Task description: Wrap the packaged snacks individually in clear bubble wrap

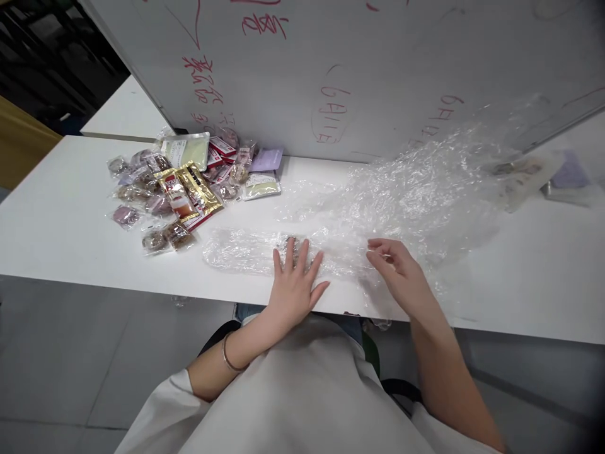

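Head view, backdrop: an upright whiteboard with red handwriting (387, 57) stands at twelve o'clock, behind a long white tabletop (57, 208).
Wrapping: a crinkled sheet of clear plastic film (416, 195) spreads from the centre toward two o'clock, with a flatter strip reaching toward nine.
Covered item: a small brownish object (296, 244) lies just below centre, partly hidden by fingers and film; what it is cannot be told.
Left hand (293, 287): at six o'clock, palm down, fingers spread wide over film and object, gripping nothing visible.
Right hand (404, 277): at four o'clock, thumb and fingers loosely curled by the film; whether they pinch it cannot be told.
Snack pile: assorted small, shiny packets (196, 189) lie between nine and ten o'clock.
Step in hand: apparently flattening film over the object; the next move seems to call for steady left-hand pressure and gentle right-hand gathering.
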A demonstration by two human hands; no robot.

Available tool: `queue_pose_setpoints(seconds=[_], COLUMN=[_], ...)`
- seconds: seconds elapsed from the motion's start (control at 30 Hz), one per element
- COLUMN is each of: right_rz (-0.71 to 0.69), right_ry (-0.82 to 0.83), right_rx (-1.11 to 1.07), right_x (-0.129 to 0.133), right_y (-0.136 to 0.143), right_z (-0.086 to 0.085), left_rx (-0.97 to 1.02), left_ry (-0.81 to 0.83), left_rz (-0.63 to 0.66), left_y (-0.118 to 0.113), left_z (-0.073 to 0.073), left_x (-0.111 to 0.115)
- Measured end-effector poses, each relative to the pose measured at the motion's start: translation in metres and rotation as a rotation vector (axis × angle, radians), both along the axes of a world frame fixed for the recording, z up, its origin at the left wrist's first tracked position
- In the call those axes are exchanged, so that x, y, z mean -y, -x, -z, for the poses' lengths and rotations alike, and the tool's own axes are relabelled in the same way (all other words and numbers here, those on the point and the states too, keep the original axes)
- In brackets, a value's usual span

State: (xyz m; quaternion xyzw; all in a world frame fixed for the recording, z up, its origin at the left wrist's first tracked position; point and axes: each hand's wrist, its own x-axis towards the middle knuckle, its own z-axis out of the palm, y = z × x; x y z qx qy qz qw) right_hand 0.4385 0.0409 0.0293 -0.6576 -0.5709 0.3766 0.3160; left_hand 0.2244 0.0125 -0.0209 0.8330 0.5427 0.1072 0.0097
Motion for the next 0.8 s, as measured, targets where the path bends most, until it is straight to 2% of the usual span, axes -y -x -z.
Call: queue_pose_setpoints(seconds=[0.1,0.17,0.23,0.37,0.47,0.53,0.67,0.73,0.8], right_rz=[0.197,0.327,0.375,0.276,0.166,0.127,0.12,-0.003,-0.241], right_ry=[-0.036,-0.051,0.008,0.214,0.231,0.136,-0.224,-0.322,-0.399], right_rx=[-0.316,-0.339,-0.361,-0.529,-0.467,-0.311,0.04,0.131,0.209], right_x=[0.019,0.033,0.045,0.042,0.023,0.013,0.01,0.012,0.013], right_y=[0.016,0.026,0.032,0.042,0.053,0.064,0.087,0.097,0.105], right_z=[0.007,0.012,0.016,0.02,0.022,0.025,0.034,0.039,0.041], left_rx=[-0.01,-0.011,-0.002,0.052,0.089,0.117,0.214,0.262,0.307], left_ry=[0.028,0.042,0.067,0.086,0.07,0.071,0.072,0.08,0.131], left_rz=[-0.011,-0.012,0.001,0.03,0.031,0.033,0.024,0.045,0.1], left_y=[0.005,0.009,0.011,0.013,0.012,0.012,0.015,0.018,0.025], left_z=[0.001,-0.001,-0.003,-0.003,0.001,0.003,0.006,0.005,0.0], left_x=[-0.003,-0.003,-0.003,-0.005,-0.006,-0.004,-0.001,-0.001,-0.002])
